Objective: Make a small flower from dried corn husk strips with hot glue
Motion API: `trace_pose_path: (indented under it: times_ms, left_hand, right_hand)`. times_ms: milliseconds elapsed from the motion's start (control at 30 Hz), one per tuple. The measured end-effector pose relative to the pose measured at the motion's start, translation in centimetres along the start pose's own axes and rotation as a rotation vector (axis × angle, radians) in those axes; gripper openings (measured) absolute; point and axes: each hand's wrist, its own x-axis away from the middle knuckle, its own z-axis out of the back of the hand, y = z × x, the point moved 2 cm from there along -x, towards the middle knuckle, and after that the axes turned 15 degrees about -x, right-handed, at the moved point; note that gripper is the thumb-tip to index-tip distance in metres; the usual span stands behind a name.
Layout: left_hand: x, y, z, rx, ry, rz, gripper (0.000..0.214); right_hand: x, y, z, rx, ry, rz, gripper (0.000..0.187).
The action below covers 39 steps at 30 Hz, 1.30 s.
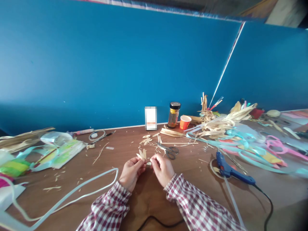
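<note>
Over the brown tabletop (190, 195), the left hand (133, 170) pinched fanned, husk-like pieces (142, 154) — the right hand (164, 168), fingertips together just beside, perhaps held a scrap — and a light grip likely suited them best.

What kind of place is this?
Probably a craft workspace: a blue glue gun, dark-handled scissors and a pile of dried, husk-like strips lie on the brown tabletop.
</note>
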Motion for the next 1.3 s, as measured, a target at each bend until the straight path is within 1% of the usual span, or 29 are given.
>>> trace_pose_path:
  times_ms: [67, 267, 633, 700, 767, 833, 933, 1100, 1300]
  left_hand:
    - [0.0, 0.0, 0.0, 0.001, -0.019, 0.009, 0.025]
    - [0.0, -0.2, -0.1, -0.015, -0.049, 0.006, 0.026]
    - [0.1, -0.3, 0.0, -0.017, -0.036, 0.012, 0.027]
    - [0.0, -0.3, 0.1, -0.01, -0.032, 0.009, 0.026]
    - [-0.1, -0.2, 0.2, 0.007, -0.02, 0.003, 0.023]
    - [-0.2, -0.1, 0.4, 0.03, 0.002, 0.008, 0.019]
    - [-0.3, -0.1, 0.5, 0.05, 0.03, 0.029, 0.015]
    - [-0.1, 0.0, 0.4, 0.053, 0.005, 0.045, 0.016]
    - [0.1, -0.1, 0.2, -0.006, -0.03, 0.065, 0.021]
  right_hand:
    - [-0.1, -0.3, 0.2, -0.041, 0.011, 0.008, 0.021]
    - [-0.1, -0.4, -0.2, -0.206, -0.037, -0.006, 0.01]
    - [-0.1, 0.3, -0.7, -0.278, -0.017, -0.061, 0.009]
    - [-0.1, 0.4, -0.7, -0.333, -0.036, -0.097, 0.012]
    - [-0.2, 0.8, -0.8, -0.402, -0.052, -0.158, 0.019]
    - [-0.3, 1.2, -0.8, -0.457, -0.044, -0.218, 0.025]
    - [-0.5, 1.7, -0.7, -0.495, -0.039, -0.264, 0.025]
    - [-0.6, 1.5, -0.5, -0.478, -0.051, -0.242, 0.021]
    - [-0.5, 1.1, -0.6, -0.509, -0.036, -0.24, 0.015]
